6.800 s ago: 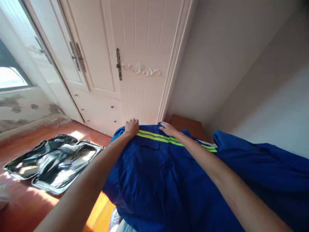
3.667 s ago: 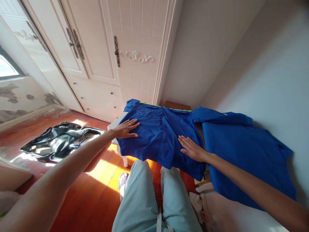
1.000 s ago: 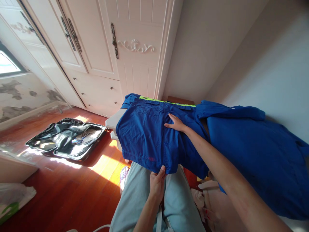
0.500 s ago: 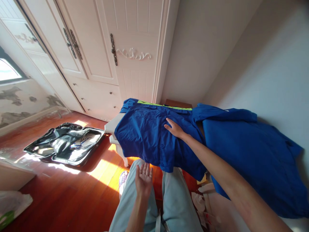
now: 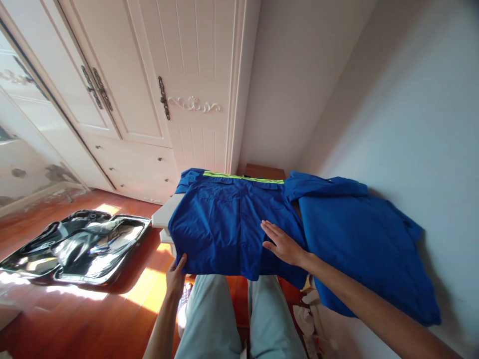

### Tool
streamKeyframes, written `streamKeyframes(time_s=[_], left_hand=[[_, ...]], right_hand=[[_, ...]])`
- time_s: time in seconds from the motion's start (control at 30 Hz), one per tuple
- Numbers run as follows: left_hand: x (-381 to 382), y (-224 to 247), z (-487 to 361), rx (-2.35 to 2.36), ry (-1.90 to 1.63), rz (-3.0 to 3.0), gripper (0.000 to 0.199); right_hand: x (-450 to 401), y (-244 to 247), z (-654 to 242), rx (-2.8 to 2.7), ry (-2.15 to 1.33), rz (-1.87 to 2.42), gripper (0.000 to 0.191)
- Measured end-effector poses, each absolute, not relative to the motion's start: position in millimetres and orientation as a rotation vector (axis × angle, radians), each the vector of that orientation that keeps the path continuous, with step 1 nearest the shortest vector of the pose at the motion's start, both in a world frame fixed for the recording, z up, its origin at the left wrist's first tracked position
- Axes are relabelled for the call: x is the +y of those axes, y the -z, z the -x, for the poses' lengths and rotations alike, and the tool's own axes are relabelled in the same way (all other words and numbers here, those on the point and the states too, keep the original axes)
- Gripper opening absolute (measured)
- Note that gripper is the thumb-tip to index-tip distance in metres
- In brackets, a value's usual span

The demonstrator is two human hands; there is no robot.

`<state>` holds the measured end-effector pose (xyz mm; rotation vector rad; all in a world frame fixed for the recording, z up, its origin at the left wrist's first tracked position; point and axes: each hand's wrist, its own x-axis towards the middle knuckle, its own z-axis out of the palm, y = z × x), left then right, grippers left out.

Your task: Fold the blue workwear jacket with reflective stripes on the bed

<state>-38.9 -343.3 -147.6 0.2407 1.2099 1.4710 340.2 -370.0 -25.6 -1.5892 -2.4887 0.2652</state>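
Note:
A blue shirt (image 5: 220, 224) with a yellow-green stripe lies spread over a white stool or small table (image 5: 164, 212), its lower edge hanging toward my knees. My left hand (image 5: 177, 271) grips the shirt's lower left corner, thumb on top and the other fingers hidden under the cloth. On the right part of the shirt, my right hand (image 5: 281, 243) lies flat or just above it, fingers stretched out and holding nothing. More blue cloth (image 5: 359, 249) is heaped to the right, partly behind my right forearm.
An open suitcase (image 5: 93, 247) with things inside lies on the red wooden floor (image 5: 90, 319) at the left. A white wardrobe (image 5: 202, 134) stands behind the shirt, and a wall (image 5: 411, 124) rises at the right. Crumpled paper lies low, right of my legs.
My left hand has moved left from over my knees and taken hold of the shirt's corner. My right hand has slid down the shirt toward me. The view has shifted.

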Motion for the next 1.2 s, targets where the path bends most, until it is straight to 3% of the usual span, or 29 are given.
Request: streamKeyframes(time_s=[0.23, 0.43, 0.6, 0.67, 0.73, 0.83, 1.0, 1.2], left_hand=[[-374, 125, 111, 1.36, -1.407, -0.267, 0.002], [-382, 113, 141, 1.421, -1.206, -0.39, 0.044], [-375, 92, 146, 1.772, -0.987, -0.527, 0.043], [-359, 70, 130, 1.971, -1.141, -0.805, 0.044], [-334, 42, 98, 1.86, -1.284, -1.261, 0.055], [-286, 6, 31, 1.527, -1.296, -1.933, 0.05], [-215, 6, -59, 1.166, -0.773, -2.289, 0.069], [-184, 25, -76, 1.268, -0.286, -2.586, 0.082]], right_hand=[[-358, 31, -360, -2.436, -0.227, 1.842, 0.081], [-370, 35, -356, -2.419, -0.133, 1.824, 0.076], [-391, 38, -363, -2.34, -0.089, 1.937, 0.079], [-391, 40, -363, -2.327, -0.116, 1.981, 0.083], [-385, 41, -360, -2.32, -0.135, 1.995, 0.086], [-373, 42, -352, -2.313, -0.151, 1.97, 0.087], [-366, 36, -347, -2.316, -0.183, 1.987, 0.089], [-392, 33, -353, -2.345, -0.15, 2.059, 0.091]])
